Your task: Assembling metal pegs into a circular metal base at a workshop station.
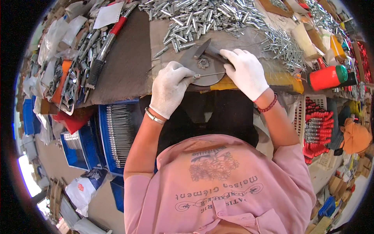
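Observation:
My left hand (171,87), in a white glove, pinches a small metal fitting (196,76) at the left end of a thin metal rod (212,74). The rod lies level above a round grey metal plate (212,80) and reaches the thumb of my right hand (247,72), also gloved. My right fingers close round the handle of a hammer (215,52), its dark head over the plate's far side. A worn flower-shaped mark (203,62) shows at the plate's middle. The far end of the handle is hidden by my right hand.
Loose metal sleeves (210,19) lie heaped beyond the plate, with thin metal pins (282,48) to the right. Tools and a red-and-black bar (107,45) lie left. A red bottle (325,77) lies right. A blue crate of rods (117,134) and a red-handled-tool basket (317,128) flank me.

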The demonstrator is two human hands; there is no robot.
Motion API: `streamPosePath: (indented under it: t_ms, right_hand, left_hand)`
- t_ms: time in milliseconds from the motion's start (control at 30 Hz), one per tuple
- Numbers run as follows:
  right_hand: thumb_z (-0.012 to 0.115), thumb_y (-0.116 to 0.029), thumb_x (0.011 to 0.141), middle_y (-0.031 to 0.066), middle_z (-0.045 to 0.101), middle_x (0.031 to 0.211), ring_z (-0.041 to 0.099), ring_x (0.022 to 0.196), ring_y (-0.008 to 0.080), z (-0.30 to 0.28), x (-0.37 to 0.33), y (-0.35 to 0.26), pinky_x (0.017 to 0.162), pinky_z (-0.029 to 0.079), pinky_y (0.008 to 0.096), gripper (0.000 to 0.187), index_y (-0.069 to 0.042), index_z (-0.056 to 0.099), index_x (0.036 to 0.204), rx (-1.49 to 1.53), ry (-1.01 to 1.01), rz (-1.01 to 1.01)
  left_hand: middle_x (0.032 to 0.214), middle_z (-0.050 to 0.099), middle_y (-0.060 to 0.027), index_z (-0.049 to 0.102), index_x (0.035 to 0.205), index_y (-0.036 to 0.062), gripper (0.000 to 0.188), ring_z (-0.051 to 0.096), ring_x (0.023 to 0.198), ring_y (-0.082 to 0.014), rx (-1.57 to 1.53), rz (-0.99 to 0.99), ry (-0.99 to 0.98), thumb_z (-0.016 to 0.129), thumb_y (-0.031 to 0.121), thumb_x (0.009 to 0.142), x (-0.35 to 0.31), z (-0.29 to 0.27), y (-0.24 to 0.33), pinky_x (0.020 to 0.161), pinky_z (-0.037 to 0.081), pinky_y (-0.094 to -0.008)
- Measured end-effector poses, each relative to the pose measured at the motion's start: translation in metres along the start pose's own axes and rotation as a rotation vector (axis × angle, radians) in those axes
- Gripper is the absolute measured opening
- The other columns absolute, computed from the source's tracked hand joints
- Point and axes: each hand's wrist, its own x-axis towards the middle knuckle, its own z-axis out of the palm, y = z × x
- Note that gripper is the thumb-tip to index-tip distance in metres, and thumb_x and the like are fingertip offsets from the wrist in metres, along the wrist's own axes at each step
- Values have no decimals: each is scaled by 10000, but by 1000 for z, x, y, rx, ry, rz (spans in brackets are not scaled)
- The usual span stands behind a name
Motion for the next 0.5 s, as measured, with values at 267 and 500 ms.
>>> streamPosePath:
  t_ms: [267,500]
  right_hand:
    - [691,-45,930,159,655,1040,675,890,390,-41,-25,-30,792,565,423,485,-154,656,1400,324,-15,17]
    - [674,-36,942,91,654,934,682,760,303,-39,-44,-42,657,556,379,479,-212,684,1387,81,-138,-77]
  left_hand:
    - [886,656,-104,756,879,83,113,673,846,-331,-67,-18,-23,829,81,793,2,3,-3,735,531,-425]
    - [898,661,-113,773,896,89,119,675,844,-330,-37,-22,-11,835,85,795,1,3,-8,721,531,-418]
